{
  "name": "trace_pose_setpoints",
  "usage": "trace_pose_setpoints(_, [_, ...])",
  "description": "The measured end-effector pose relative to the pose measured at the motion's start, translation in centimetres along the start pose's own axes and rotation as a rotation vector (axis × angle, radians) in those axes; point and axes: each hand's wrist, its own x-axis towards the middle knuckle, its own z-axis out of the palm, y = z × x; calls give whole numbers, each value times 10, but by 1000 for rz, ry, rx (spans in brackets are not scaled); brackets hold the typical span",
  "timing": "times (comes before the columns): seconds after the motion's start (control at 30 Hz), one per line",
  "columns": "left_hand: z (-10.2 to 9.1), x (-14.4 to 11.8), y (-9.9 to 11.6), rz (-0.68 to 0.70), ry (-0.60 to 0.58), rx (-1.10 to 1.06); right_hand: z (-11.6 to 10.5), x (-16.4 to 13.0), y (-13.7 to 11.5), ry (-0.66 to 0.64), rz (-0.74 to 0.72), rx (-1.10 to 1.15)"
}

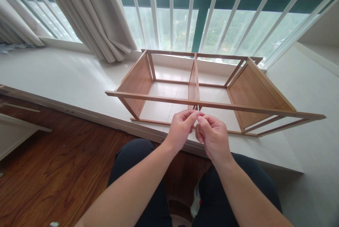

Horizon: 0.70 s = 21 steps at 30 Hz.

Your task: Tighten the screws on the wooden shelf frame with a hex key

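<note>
Two hands: we see both meeting just below frame centre, fingertips pinched together on one small metal pin.
Curtain [92, 15]: at 11 o'clock, beige, hanging in folds down to the white sill platform [66, 75].
Wood floor [53, 170]: at 8 o'clock, dark brown boards beside our dark trouser legs.
Left hand [181, 128]: fingers curled narrow, thumb and forefinger closed on the pin from the left side.
Metal pin [198, 107]: thin and upright, poking out above the fingertips; it sits right at the front rail, where the middle divider meets it. We cannot tell if it touches the wood.
Right hand [213, 137]: fingers bent in close, thumb and forefinger pressed to the same pin from the right, touching the left hand's fingertips.
Wooden shelf frame [238, 94]: at 12 to 2 o'clock from the hands, lying on its side on the platform, open face up, with one middle divider [195, 78] and two end panels.
Window bars [212, 7]: white, slanting across the glass behind the frame.
</note>
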Motion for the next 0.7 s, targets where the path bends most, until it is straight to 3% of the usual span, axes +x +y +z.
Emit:
trace_pose_setpoints(0.13, [0,0,-1,-19,-18,-14,-1,-1,4,39,-90,-96])
trace_pose_setpoints(0.3, [0,0,0,-28,-23,-34,2,-5,6,20,-64,-14])
trace_pose_setpoints(0.53, [1,-1,0,-79,-57,-70,5,-5,4,2,54,174])
trace_pose_setpoints(0.7, [0,0,-1,-65,-45,-81,10,-7,1,-67,251,444])
